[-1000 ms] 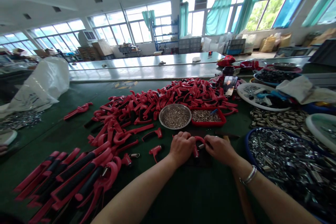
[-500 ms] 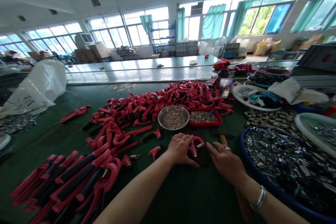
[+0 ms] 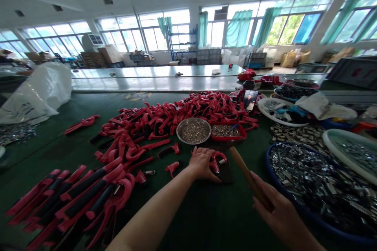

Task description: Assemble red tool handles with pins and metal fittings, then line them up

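Jutting forward from right grip [image 3: 278, 208]: wooden handle [image 3: 246, 172]

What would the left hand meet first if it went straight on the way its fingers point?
Most likely the curved red part, right in front of the left hand; whether the two are touching is hard to tell.

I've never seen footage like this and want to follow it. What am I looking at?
There's no machine: these are a person's bare hands, seen from a head-worn camera looking forward and down. The left hand seems to touch a red, hook-shaped part. The right hand holds a slim brown wooden handle. On the dark green table lie a heap of red-and-black handles, a round silvery bowl and a red rectangular tray, both holding small metal pieces, and a round blue basin of assorted parts.
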Available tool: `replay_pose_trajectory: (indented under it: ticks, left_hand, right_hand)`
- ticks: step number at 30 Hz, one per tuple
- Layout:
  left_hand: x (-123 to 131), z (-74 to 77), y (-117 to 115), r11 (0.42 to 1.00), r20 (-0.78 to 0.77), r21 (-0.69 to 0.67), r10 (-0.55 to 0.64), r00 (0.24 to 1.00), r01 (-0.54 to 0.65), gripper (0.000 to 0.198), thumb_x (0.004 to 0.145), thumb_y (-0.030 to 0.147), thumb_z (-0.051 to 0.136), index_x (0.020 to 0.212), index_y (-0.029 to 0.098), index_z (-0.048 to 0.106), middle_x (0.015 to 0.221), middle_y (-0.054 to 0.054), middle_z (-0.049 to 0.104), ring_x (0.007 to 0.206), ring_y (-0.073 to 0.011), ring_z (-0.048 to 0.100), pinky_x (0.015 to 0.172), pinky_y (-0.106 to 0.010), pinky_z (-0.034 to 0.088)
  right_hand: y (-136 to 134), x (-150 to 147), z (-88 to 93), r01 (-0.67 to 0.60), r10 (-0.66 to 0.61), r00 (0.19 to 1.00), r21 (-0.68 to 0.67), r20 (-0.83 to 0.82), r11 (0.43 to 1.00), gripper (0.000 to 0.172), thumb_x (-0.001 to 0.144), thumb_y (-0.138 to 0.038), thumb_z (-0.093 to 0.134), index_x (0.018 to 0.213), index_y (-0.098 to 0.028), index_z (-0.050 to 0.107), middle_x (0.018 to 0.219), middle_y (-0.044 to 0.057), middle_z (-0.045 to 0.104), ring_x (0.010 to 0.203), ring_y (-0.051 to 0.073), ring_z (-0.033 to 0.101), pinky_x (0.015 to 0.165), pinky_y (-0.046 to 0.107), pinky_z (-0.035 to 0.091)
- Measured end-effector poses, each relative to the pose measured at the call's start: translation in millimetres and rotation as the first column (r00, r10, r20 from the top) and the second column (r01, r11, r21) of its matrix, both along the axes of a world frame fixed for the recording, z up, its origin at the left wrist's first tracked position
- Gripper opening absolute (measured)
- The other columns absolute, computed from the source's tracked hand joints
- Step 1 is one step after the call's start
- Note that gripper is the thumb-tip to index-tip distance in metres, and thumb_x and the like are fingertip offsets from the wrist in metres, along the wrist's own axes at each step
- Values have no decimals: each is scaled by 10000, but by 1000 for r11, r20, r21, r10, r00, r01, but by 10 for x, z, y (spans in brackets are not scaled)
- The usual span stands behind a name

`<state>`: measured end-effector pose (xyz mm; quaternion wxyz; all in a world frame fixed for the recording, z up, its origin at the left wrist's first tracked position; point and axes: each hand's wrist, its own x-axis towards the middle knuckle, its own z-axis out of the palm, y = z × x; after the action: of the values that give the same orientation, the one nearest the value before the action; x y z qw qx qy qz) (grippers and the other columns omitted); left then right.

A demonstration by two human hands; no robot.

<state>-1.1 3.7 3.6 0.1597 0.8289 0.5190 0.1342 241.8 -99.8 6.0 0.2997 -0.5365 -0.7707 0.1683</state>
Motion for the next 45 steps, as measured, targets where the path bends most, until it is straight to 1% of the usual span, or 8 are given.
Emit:
replay_pose_trajectory:
  ticks: [6,12,19,26,29,33,40,45]
  left_hand:
    - [-40,-84,27,999,9,32,8,1000,-9,982,396,679,665,1230,213,435,1263,-86,465,1193,-311,358,1065,-507,30]
    - [-40,-65,31,1000,0,14,-5,1000,5,1033,394,683,661,1259,178,406,1266,-114,461,1212,-319,341,1066,-505,16]
    - [-37,-56,22,1000,-10,-6,-2,1000,1,1005,400,667,669,1249,192,416,1289,-113,446,1217,-320,340,1063,-516,24]
    - [-57,-30,15,999,-23,10,-33,999,33,985,444,708,620,1273,224,398,1293,-91,447,1231,-304,327,1059,-527,6]
    - [-44,-33,-89,999,-60,43,-30,998,32,1001,468,735,591,1305,234,365,1361,-86,374,1262,-313,273,1059,-530,28]
    - [48,-126,-321,982,-89,183,61,994,-44,836,642,657,533,1327,215,348,1377,-81,340,1240,-284,294,1049,-433,201]
    - [130,-245,-390,967,-173,246,109,979,-64,730,697,529,553,1312,181,372,1129,-89,529,980,-255,468,835,-394,411]
    - [16,44,-365,973,-186,230,12,982,32,651,679,532,562,1239,212,468,1084,-81,564,978,-248,487,832,-355,412]
  right_hand:
    - [16,-103,132,-239,218,949,70,227,969,677,767,-30,320,1383,-298,244,1129,49,584,916,153,624,765,244,524]
    - [-7,-145,268,-210,173,966,193,194,958,664,799,-78,370,1394,-317,199,1176,45,564,1000,160,588,815,253,505]
    - [73,-140,223,-245,241,961,10,137,970,629,744,-64,387,1342,-255,357,1141,41,601,992,158,593,826,250,498]
    - [17,-4,271,-34,35,999,73,-8,997,527,787,-237,473,1309,-250,402,1221,54,552,1055,196,558,871,288,474]
    - [15,115,115,79,-85,996,-132,-41,988,549,775,-336,479,1302,-198,411,1072,68,639,850,206,645,731,297,535]
    - [41,316,-177,250,-283,959,-385,-31,888,680,793,-457,383,1360,-96,287,612,8,655,456,188,593,455,307,512]
    - [257,149,-254,248,-256,866,76,429,966,451,719,-231,443,1137,-126,573,1152,140,579,1009,286,561,828,417,477]
    - [696,-350,-42,-158,84,906,150,414,976,405,794,-135,426,1167,-232,550,1203,72,558,1040,212,541,874,371,438]
